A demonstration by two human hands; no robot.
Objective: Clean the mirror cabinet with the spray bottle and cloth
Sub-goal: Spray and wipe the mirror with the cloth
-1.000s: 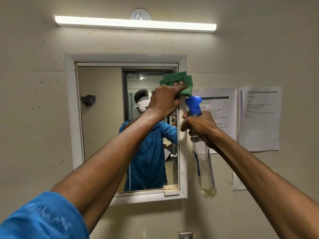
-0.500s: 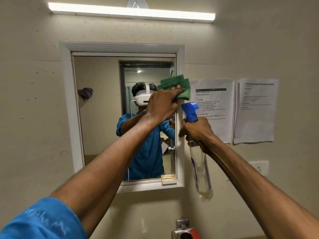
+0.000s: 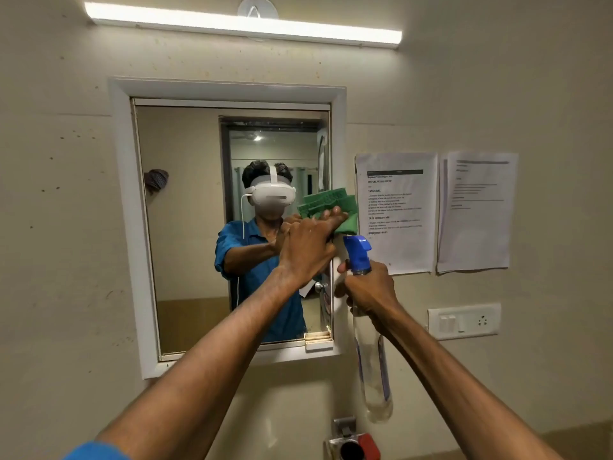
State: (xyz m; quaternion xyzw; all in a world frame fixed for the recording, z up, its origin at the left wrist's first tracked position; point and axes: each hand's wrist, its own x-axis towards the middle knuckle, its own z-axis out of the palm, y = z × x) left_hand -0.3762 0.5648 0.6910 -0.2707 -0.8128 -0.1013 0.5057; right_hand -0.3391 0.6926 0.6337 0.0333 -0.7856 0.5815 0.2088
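Note:
The mirror cabinet has a white frame and is set into the beige wall. My left hand presses a folded green cloth flat against the frame's right edge, about halfway up, fingers stretched over it. Just to the right, my right hand grips the neck of a clear spray bottle with a blue trigger head. The bottle hangs upright below my fist, close to the wall.
Two printed sheets are taped to the wall right of the mirror. A white switch plate sits below them. A tube light runs above the cabinet. A metal fitting with a red part shows at the bottom.
My left hand has slid the green cloth down the right edge of the frame. The spray bottle stays beside it. My view has tilted downward, so the switch plate now shows.

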